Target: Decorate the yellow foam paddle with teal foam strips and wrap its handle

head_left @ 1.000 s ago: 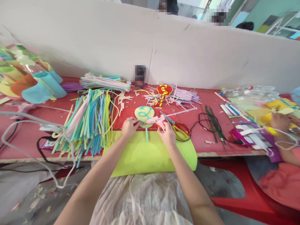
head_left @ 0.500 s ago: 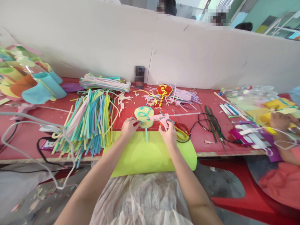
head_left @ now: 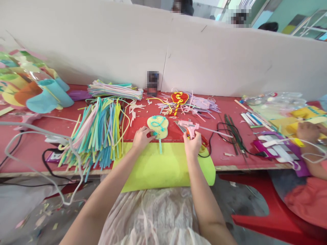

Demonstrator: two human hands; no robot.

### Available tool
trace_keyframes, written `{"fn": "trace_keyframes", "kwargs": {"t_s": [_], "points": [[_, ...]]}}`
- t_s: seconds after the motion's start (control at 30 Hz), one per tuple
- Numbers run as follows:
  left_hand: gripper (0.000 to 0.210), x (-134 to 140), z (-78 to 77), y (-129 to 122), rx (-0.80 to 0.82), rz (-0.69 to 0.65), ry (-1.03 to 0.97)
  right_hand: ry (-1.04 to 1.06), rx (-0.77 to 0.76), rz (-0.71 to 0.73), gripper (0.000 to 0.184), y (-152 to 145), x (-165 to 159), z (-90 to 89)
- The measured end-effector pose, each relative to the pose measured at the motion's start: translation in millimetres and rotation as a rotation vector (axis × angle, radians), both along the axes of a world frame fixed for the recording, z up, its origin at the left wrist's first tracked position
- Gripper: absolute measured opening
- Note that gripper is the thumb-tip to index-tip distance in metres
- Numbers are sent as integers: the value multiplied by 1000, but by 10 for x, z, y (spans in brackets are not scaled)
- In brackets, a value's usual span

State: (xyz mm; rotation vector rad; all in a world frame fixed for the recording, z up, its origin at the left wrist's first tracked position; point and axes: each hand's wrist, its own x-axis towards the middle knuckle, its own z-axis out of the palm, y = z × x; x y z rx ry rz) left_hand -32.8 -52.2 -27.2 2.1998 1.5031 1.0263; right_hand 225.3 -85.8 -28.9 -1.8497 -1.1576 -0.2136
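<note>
A pale yellow fan-shaped craft piece (head_left: 161, 126) of pipe cleaners, with teal loops on it and a teal handle, lies flat on the table. At its lower left edge, my left hand (head_left: 142, 137) is closed, the fingertips pinching beside a small teal bit. My right hand (head_left: 192, 144) grips a pink glue gun (head_left: 192, 128) to the right of the fan, its nozzle pointing left and apart from the fan. A glue stick (head_left: 216, 132) juts from the gun's back. Scissors (head_left: 203, 143) with red and yellow handles lie partly hidden behind my right hand.
Bundles of pastel pipe cleaners (head_left: 98, 136) lie at the left, near a white cable (head_left: 38, 172). A red and yellow fan (head_left: 180, 98) is farther back. Green sheet (head_left: 158, 170) hangs over the table's front edge. A co-worker's hand (head_left: 306, 132) is at far right.
My right hand has drawn the glue gun rightward, away from the fan. My left hand stays at the fan's lower left, its fingertips slightly farther onto the edge.
</note>
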Motion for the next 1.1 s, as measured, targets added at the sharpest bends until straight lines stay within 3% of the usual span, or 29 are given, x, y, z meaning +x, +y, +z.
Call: {"fn": "trace_keyframes", "kwargs": {"t_s": [0.17, 0.3, 0.43, 0.5, 0.57, 0.7, 0.87, 1.03, 1.1], "points": [[22, -77, -7, 34, -31, 84, -140, -85, -154, -174, 42, 16, 199, 31], [22, -117, -25, 45, -35, 180, -83, -124, -280, -202, 43, 27, 362, 76], [26, -83, -19, 50, -54, 241, 2, -177, -218, -195, 49, 4, 366, 187], [29, -47, 4, 63, -87, 281, 31, -158, -84, -98, 41, -3, 243, 250], [31, -9, 34, 86, -133, 308, 44, -114, -18, 151, 31, 12, 29, 284], [30, 60, 65, 158, -217, 312, -12, -4, -154, 458, 26, 115, -489, 219], [22, 87, 20, 254, -238, 257, -269, 92, -272, 552, 27, 303, -772, 96], [29, 71, 34, 263, -321, 141, -742, 432, -250, 525, 35, 501, -701, 155], [32, 80, 57, 245, -343, 88, -867, 561, -211, 633, 36, 549, -684, 201]]}}
